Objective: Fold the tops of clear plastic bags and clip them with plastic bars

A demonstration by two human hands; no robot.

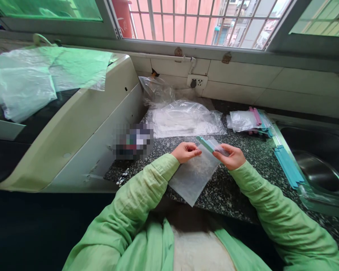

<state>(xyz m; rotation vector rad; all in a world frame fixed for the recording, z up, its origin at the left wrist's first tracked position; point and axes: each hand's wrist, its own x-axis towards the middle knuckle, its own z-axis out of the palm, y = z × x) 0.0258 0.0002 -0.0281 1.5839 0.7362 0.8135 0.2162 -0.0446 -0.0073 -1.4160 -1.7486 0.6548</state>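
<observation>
Over the speckled countertop, my left hand [185, 152] pinches the upper left edge of a frosted plastic bag [195, 176], thumb against forefinger. The bag hangs at a slant, one corner pointing down toward the counter's front edge. My right hand [232, 156] is closed on a flat teal strip [205, 144] with clear plastic folded beside it. The strip lies across the bag's upper end, its tip toward my left hand. Whether the strip is inside the bag or in front of it I cannot tell.
Behind my hands lies a stack of clear plastic bags [183, 118]. Pink and teal strips in clear packets [250, 119] sit back right. Loose teal strips [288, 165] rest beside the sink [322, 165]. A blurred-out object [133, 141] and a cream machine [101, 101] are leftward.
</observation>
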